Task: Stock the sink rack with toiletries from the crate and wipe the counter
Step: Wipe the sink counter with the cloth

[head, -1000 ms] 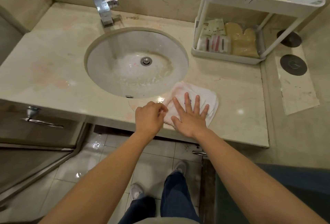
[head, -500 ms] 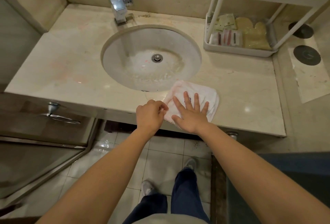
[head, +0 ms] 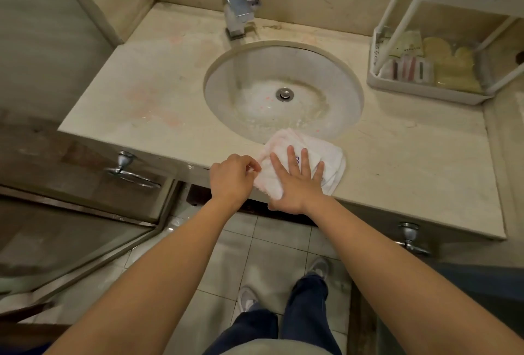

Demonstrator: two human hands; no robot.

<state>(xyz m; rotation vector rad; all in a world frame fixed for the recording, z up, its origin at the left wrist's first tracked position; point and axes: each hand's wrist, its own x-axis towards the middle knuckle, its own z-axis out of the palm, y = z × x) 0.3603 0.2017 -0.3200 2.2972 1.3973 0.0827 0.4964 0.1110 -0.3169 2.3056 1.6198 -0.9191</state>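
cloth (head: 326,153): is laid at the front edge of the counter (head: 411,156), just by the sink (head: 283,71) | right hand (head: 297,182): is pressed flat on the cloth, fingers spread | left hand (head: 232,179): is curled, the cloth's left edge is pinched

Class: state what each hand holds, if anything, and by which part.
The left hand pinches the white cloth at its left edge. The right hand holds nothing: it presses flat, fingers spread, on top of the cloth.
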